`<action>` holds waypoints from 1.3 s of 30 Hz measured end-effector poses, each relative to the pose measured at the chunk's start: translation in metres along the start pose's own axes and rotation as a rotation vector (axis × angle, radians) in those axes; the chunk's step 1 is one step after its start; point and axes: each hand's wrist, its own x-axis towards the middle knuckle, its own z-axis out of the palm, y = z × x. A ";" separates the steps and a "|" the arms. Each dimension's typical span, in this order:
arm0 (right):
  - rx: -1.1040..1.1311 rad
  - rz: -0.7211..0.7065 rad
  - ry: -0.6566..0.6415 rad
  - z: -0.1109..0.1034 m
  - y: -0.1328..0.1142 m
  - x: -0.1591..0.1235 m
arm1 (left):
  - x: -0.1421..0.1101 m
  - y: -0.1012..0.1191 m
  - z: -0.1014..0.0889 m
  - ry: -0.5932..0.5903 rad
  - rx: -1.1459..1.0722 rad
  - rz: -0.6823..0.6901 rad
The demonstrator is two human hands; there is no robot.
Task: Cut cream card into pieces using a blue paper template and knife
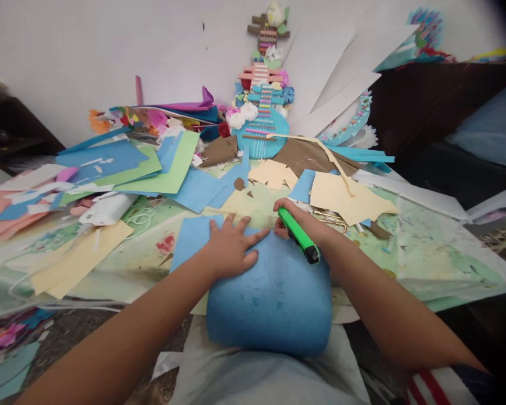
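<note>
A blue sheet of paper (270, 304) lies at the table's near edge, its front part curving down over the edge toward my lap. My left hand (233, 247) rests flat on it with the fingers spread. In my right hand (287, 218) is a green utility knife (297, 233), its black end pointing back toward me. That hand is at the sheet's far edge, close to my left fingertips. The knife's blade tip is hidden by my fingers. Cream paper pieces (349, 197) lie just beyond my right hand.
A blue paper guitar (274, 135) with paper flowers leans on the wall. Green and blue sheets (181, 163) pile up at the left, near a white device with a cord (109, 208). Gold scissor-like handles (331, 219) lie by my right wrist. White boards (346, 84) lean behind.
</note>
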 end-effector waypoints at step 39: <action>-0.012 0.170 0.099 -0.030 -0.020 -0.003 | -0.059 -0.028 -0.014 0.155 -0.137 -0.144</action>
